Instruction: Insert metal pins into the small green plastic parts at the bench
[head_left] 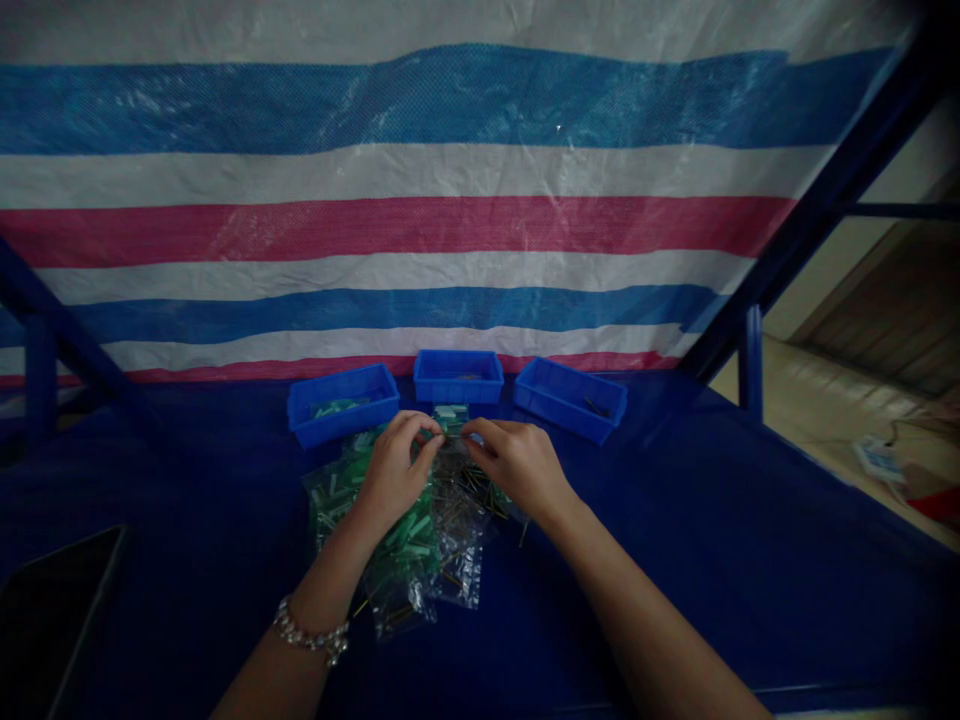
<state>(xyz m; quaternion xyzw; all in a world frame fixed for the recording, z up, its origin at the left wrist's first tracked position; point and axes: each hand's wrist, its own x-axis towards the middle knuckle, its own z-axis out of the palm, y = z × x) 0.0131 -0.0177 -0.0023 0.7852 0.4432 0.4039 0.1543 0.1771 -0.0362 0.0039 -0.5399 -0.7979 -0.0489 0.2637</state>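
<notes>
My left hand [396, 468] and my right hand [514, 462] meet fingertip to fingertip above a heap of clear plastic bags [409, 540] filled with small green parts and thin metal pins. Both hands are pinched closed on a small piece between them that is too small to name. A beaded bracelet [311, 634] circles my left wrist. Three blue plastic bins stand in a row just beyond the hands: the left bin [342, 402] holds a few green parts, the middle bin [458, 376] and the right bin [571, 398] show little inside.
The dark blue table [675, 560] runs out to both sides. A dark phone or tablet [52, 610] lies at the near left edge. A striped tarp [420, 200] hangs behind the bins. Blue frame posts [752, 360] stand at the right, with a floor beyond.
</notes>
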